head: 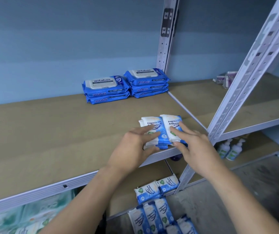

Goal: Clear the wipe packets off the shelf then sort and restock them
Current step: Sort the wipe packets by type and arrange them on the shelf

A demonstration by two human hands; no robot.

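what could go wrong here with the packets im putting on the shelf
1. The small wipe packets, held by the left hand and right hand, sit right at the front edge of the shelf. Released carelessly, they may slip off onto the packets below.
2. The left bundle looks like several loose packets, so it may fan apart if pushed back.

Packets [154, 123] white with a blue swoosh, blue lettering and a small green mark. Packs [106, 89] deep blue, white lids, white lettering. Shelf [51, 132] tan; frame [236, 92] pale grey-white with rows of punched holes. Wall [67, 39] blue. Bottles [232, 150] white, green labels. Floor [236, 191] mottled grey
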